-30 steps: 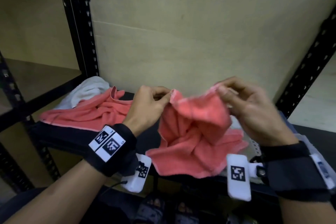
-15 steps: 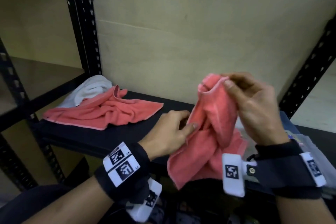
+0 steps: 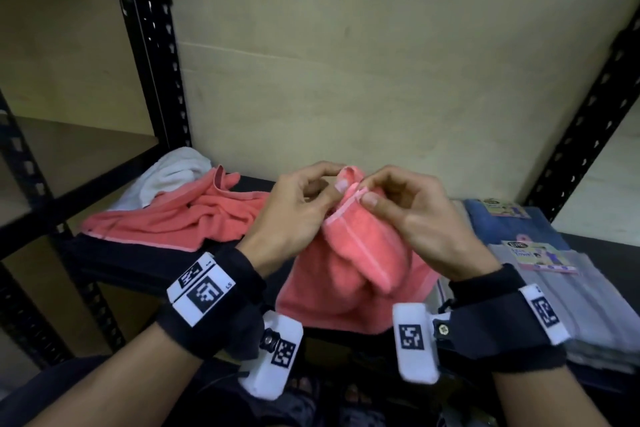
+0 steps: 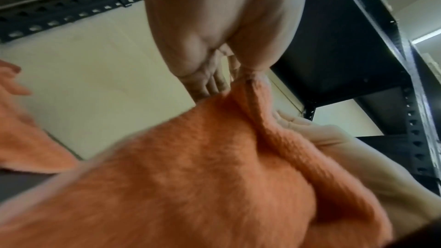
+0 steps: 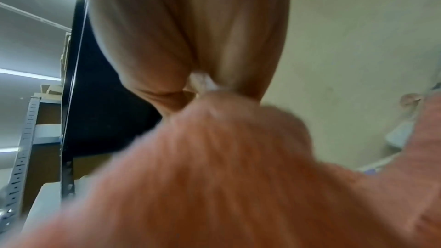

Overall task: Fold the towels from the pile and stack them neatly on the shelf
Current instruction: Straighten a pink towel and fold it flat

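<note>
On the black metal shelf [image 3: 114, 253], far left: crumpled white towel [image 3: 173, 173], then a rumpled coral terry towel [image 3: 180, 218]. Plywood back panel [image 3: 381, 80]. Centre: left hand [image 3: 294, 211] and right hand [image 3: 415, 218] both pinch the hemmed top edge of a second coral towel [image 3: 349, 274], fingers curled tight, cloth hanging. Right: folded grey and blue towels [image 3: 561, 295], labelled.

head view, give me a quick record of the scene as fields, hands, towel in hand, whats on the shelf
left hand: left hand pinches the top edge of the held pink towel
right hand: right hand pinches the same edge, close beside the left
held towel state: bunched, not yet folded, hanging down over the shelf front
pile: second pink towel crumpled on the shelf to the left, white towel behind it
stack: grey folded towels with a paper label, at right
</note>
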